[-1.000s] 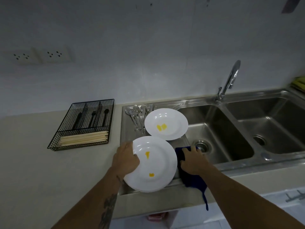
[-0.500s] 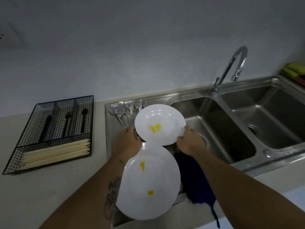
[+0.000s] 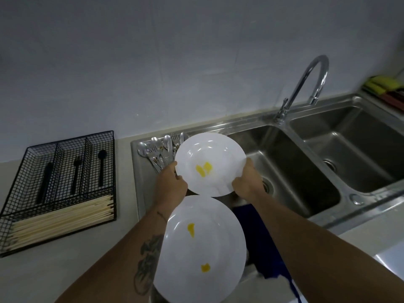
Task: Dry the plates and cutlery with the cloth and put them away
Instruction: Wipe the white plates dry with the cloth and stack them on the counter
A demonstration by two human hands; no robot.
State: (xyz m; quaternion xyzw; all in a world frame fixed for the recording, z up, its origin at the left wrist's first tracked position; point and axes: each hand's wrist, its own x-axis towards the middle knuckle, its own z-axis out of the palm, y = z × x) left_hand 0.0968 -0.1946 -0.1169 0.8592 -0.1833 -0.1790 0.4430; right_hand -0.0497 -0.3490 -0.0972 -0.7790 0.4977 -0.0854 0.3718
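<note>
Two white plates with yellow marks are over the steel draining board (image 3: 142, 184). My left hand (image 3: 170, 182) grips the left rim of the far plate (image 3: 209, 149), and my right hand (image 3: 247, 182) grips its right rim, holding it lifted. The near plate (image 3: 201, 246) lies below my forearms at the counter's front. A dark blue cloth (image 3: 262, 241) hangs over the front edge, right of the near plate. Several silver spoons and forks (image 3: 159, 147) lie at the back of the draining board, partly hidden by the far plate.
A black wire cutlery tray (image 3: 61, 182) on the counter at left holds black utensils and pale chopsticks. A double steel sink (image 3: 295, 171) with a curved tap (image 3: 306, 84) fills the right. Green and red sponges (image 3: 384, 86) sit at far right.
Both hands left the near plate and the cloth, moved back, and took the far plate by its rims. The plate is now lifted slightly. The view has tilted down and closer.
</note>
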